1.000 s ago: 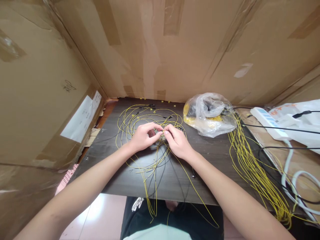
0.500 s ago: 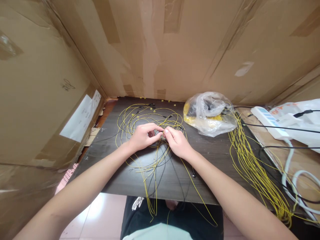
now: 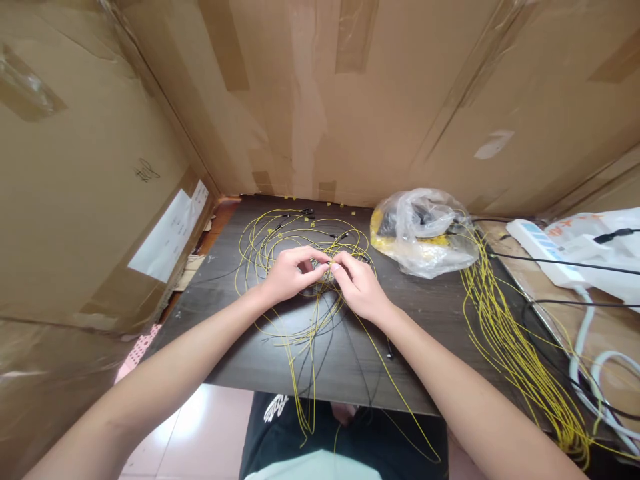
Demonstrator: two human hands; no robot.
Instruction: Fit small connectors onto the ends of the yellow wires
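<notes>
My left hand [image 3: 290, 277] and my right hand [image 3: 361, 288] meet fingertip to fingertip over the middle of a dark wooden table [image 3: 430, 313]. Both are closed in a pinch on the same thin yellow wire, which belongs to a tangle of looped yellow wires [image 3: 280, 243] lying under and around them. Several strands with black ends trail from the hands over the table's near edge [image 3: 305, 400]. What sits exactly between the fingertips is too small to make out.
A clear plastic bag [image 3: 425, 230] with yellow and black parts lies at the back right. A long bundle of yellow wires [image 3: 505, 333] runs down the right side. A white power strip [image 3: 537, 243] and white cables [image 3: 595, 373] lie far right. Cardboard walls [image 3: 350, 100] enclose the table.
The view has shifted slightly; both hands stay together in the same spot, with only small finger movement on the wire.
</notes>
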